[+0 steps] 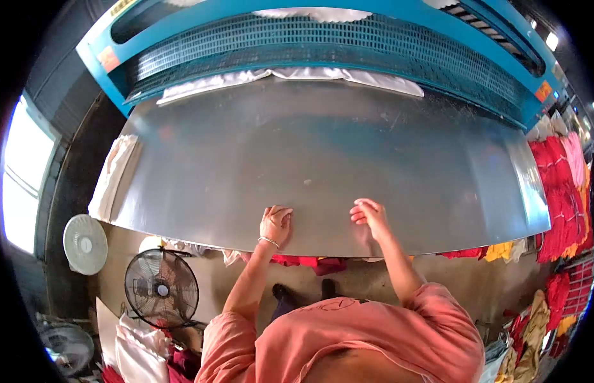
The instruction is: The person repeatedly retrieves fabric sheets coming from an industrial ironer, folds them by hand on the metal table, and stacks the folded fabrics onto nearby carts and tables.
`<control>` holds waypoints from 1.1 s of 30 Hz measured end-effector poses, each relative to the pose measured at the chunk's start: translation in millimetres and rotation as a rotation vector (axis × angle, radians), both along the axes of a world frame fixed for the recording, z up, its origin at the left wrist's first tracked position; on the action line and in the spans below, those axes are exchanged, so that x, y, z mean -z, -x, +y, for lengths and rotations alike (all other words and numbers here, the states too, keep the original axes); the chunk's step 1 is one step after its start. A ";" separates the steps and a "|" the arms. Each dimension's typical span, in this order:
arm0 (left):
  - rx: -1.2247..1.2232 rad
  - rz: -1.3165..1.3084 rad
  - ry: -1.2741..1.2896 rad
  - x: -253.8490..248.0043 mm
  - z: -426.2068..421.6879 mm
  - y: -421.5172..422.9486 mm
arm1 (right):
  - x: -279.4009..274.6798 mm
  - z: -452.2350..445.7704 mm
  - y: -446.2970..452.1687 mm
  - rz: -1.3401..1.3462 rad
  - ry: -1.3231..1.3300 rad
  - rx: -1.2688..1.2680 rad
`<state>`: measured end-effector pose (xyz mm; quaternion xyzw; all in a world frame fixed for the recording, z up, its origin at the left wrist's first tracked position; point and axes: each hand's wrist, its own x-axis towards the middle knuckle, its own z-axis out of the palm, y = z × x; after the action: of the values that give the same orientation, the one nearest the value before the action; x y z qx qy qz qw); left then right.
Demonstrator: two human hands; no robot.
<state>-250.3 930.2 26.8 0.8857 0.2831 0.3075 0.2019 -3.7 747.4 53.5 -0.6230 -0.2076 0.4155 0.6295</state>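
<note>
My left hand (276, 225), with a thin band at the wrist, is over the near part of a wide metal table (259, 153). Its fingers are curled in, and no object shows in them. To the right, my right hand (370, 216) hovers over or rests on the same surface; I cannot tell which. Its fingers are loosely bent and slightly apart, holding nothing. At the table's far side, white cloth (310, 74) lies along the mouth of a blue machine (322, 57) with a slotted guard.
Folded pale cloth (115, 172) lies over the table's left end. A black fan (161, 288) and a white fan (85, 244) stand at the left. Red cloth bundles (555, 191) are stacked at the right. More white fabric (141, 351) sits at lower left.
</note>
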 end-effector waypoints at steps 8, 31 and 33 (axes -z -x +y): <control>0.006 0.162 0.054 -7.1 103.8 -76.6 | 7.9 31.3 -58.9 0.134 0.067 0.152; -0.109 0.291 -0.290 20.3 481.4 -417.8 | -6.5 111.8 -65.7 0.021 0.428 0.413; -0.083 0.034 -0.340 51.5 457.3 -402.5 | -9.2 113.1 -62.7 0.027 0.450 0.416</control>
<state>152.3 1387.5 -24.7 0.8998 0.2667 0.3439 0.0314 59.0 860.5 62.6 -0.7704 0.0301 0.3215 0.5498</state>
